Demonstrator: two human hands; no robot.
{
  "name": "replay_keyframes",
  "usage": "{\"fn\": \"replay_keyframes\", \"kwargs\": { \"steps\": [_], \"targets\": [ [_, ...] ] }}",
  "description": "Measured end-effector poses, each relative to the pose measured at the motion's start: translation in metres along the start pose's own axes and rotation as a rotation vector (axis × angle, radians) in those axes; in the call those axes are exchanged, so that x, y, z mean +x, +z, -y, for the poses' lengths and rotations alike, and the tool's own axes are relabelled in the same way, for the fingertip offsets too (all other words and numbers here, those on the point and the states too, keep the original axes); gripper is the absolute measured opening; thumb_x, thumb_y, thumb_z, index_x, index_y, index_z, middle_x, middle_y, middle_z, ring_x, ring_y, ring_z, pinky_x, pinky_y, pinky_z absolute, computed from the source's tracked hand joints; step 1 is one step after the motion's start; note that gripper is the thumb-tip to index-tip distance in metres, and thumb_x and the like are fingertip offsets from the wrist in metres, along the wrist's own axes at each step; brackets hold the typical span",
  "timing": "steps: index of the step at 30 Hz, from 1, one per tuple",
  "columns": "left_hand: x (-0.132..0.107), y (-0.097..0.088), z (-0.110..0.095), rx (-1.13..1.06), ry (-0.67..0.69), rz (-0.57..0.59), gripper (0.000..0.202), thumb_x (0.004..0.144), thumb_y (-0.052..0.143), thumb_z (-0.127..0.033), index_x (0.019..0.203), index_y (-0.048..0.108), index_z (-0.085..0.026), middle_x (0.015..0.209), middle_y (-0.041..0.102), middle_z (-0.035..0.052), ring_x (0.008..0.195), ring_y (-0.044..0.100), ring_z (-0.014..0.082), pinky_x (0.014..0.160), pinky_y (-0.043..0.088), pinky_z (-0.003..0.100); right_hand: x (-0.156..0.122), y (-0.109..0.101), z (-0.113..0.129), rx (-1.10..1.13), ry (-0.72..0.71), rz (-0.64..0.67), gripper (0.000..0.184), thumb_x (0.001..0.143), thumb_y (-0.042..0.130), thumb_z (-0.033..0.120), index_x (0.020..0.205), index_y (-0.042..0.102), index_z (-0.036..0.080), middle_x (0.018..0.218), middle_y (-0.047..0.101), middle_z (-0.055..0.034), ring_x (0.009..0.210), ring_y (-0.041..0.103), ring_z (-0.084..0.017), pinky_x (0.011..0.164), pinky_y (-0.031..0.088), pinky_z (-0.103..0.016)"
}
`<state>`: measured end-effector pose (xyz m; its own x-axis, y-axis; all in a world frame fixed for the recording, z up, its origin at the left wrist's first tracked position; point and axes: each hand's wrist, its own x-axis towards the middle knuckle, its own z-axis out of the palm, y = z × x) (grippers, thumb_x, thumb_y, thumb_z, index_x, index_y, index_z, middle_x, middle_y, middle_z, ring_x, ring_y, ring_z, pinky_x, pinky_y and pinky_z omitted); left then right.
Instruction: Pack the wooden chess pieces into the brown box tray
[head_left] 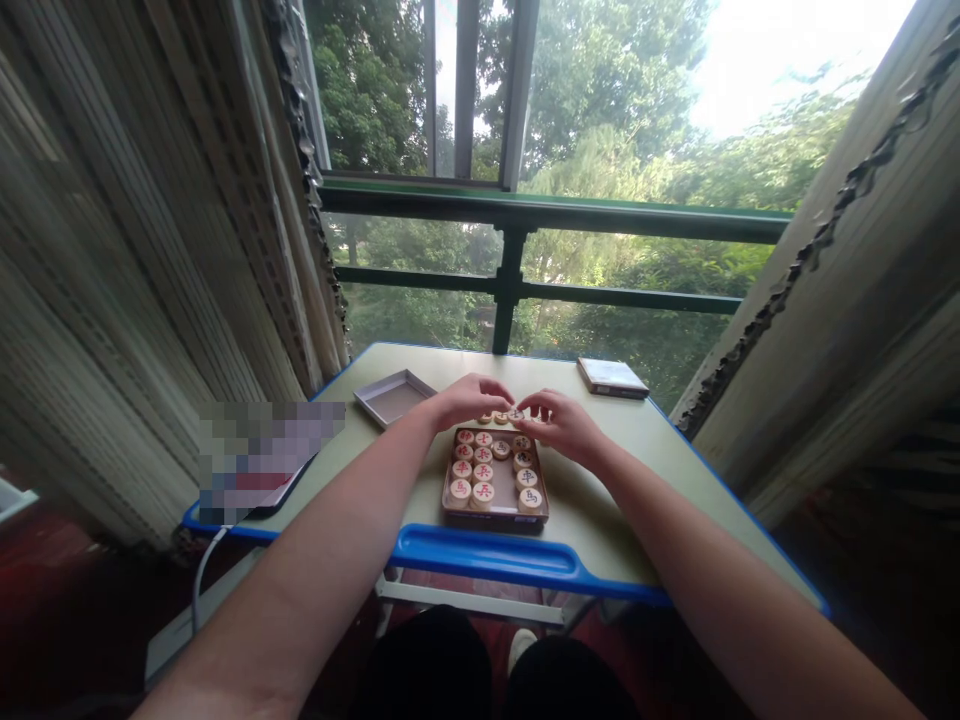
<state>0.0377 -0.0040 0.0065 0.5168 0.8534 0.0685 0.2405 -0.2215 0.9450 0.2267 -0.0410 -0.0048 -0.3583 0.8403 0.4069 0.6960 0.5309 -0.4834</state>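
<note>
A shallow brown box (pixel 496 512) sits near the front of a small green desk (pixel 645 480) and holds several round wooden game pieces (pixel 482 470) with red or black characters. Both hands meet at the box's far end. My left hand (pixel 466 400) curls its fingers down over a few pieces (pixel 501 417) lying just beyond the box. My right hand (pixel 562 424) is bent the same way, fingertips pinched at those pieces. What each fingertip grips is too small to tell.
An empty grey box lid (pixel 393 396) lies at the back left of the desk. A flat folded board or book (pixel 612 377) rests at the back right. A blurred flat object (pixel 259 470) lies at the left edge. Curtains flank the window.
</note>
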Motion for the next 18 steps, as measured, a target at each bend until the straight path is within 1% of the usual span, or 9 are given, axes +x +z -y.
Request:
{"fn": "replay_keyframes", "kwargs": {
  "steps": [3,5,11,18],
  "targets": [
    [0.001,0.0,-0.001,0.07,-0.024,-0.136,0.016,0.065,0.058,-0.024,0.07,0.065,-0.011,0.062,0.057,0.0009,0.054,0.047,0.0079,0.048,0.035,0.019,-0.003,-0.001,0.009,-0.011,0.002,0.134,0.021,0.07,0.064,0.035,0.081,0.068,0.018,0.079,0.06,-0.004,0.072,0.054,-0.015,0.065,0.042,-0.026],
    [0.002,0.001,0.0,0.114,-0.018,-0.178,0.016,0.064,0.056,-0.025,0.066,0.064,-0.011,0.06,0.056,0.0004,0.055,0.046,0.0082,0.048,0.035,0.019,-0.004,-0.001,0.014,-0.033,-0.01,0.16,0.02,0.07,0.064,0.034,0.082,0.069,0.019,0.081,0.06,-0.0044,0.077,0.054,-0.016,0.07,0.042,-0.028],
    [0.005,0.004,0.006,0.185,0.023,-0.135,0.019,0.061,0.056,-0.03,0.065,0.062,-0.012,0.06,0.055,0.0001,0.058,0.046,0.0104,0.052,0.036,0.021,-0.003,0.0,0.021,-0.108,0.011,0.18,0.021,0.068,0.066,0.036,0.083,0.07,0.021,0.083,0.059,-0.0062,0.085,0.052,-0.021,0.075,0.041,-0.031],
    [0.004,0.003,0.004,0.228,0.044,-0.152,0.018,0.061,0.057,-0.031,0.057,0.055,-0.013,0.051,0.043,-0.0039,0.051,0.039,0.0084,0.049,0.031,0.021,-0.003,0.005,0.021,-0.148,0.004,0.211,0.021,0.067,0.066,0.037,0.081,0.071,0.022,0.082,0.061,-0.0062,0.085,0.052,-0.021,0.075,0.04,-0.031]
  ]
}}
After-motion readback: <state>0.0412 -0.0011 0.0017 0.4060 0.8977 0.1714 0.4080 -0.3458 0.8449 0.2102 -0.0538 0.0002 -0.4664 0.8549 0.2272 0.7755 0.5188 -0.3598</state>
